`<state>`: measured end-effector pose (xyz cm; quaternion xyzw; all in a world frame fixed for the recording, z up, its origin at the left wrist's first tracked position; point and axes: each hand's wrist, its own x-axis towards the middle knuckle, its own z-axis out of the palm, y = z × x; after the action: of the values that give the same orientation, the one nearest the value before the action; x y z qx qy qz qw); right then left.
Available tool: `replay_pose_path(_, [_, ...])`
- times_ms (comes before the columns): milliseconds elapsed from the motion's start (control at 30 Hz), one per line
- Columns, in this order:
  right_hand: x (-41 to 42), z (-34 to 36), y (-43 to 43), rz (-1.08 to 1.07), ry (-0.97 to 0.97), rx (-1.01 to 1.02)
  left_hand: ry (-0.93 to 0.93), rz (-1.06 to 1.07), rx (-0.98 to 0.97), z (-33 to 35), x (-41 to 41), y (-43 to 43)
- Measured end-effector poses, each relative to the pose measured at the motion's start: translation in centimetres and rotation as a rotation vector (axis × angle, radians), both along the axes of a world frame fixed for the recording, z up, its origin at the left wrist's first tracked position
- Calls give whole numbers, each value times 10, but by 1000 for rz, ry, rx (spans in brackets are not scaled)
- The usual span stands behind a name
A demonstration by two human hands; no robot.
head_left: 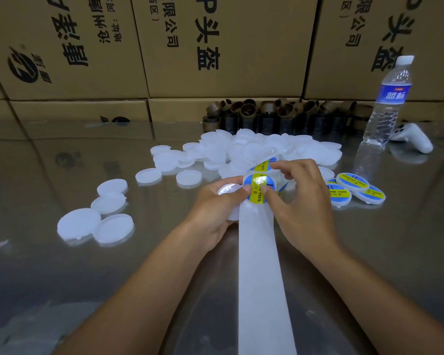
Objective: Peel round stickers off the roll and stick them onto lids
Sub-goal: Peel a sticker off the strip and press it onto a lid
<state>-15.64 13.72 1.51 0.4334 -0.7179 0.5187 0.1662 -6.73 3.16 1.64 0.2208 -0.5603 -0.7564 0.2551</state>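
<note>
**Peeling a round sticker at the strip's end**

On the steel table [62, 278], a white backing strip [260, 278] is trailing from the hands toward the viewer. Plain lids [241, 149] are lying heaped beyond. The left hand [215, 211] is gripping a lid [226, 188]. The right hand [300, 201] is pinching the sticker [257, 188], which sits between both hands. Labelled lids [354, 189] are lying just right of the right hand.

Cardboard boxes [241, 73] at back, print turned sideways: big "P头盔", smaller "限公司", "西区)". Left box [128, 73]: "沧州", "地址:", plus round logo, other chars cut off. Water bottle [394, 94]: blue label, white chars, approx. "蓝标"; small red tag unreadable. Round sticker [258, 188] betw. the hands: yellow band w/ "PASTE", Chinese chars too small. Stickered lids [353, 181] at right: "SOLDERING PASTE" on yellow band.
</note>
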Motion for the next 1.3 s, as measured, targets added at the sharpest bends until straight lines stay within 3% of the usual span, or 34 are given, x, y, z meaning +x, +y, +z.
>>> replay_pose_path(267, [-7,-4,-1,1,103,133,-1,-100,-9,2,1,0])
replay_pose_path(600, [-9,-7,-2,7,161,97,-37,-84,2,2,0,0])
replay_pose_path(933, [-8,-4,0,-2,143,75,-63,-22,-103,1,0,2])
replay_pose_path(1100, [-6,-2,0,-23,131,59,-56,-15,-62,3,-1,3])
replay_pose_path(1300, [-3,-1,1,90,39,137,-59,15,-68,3,-2,1])
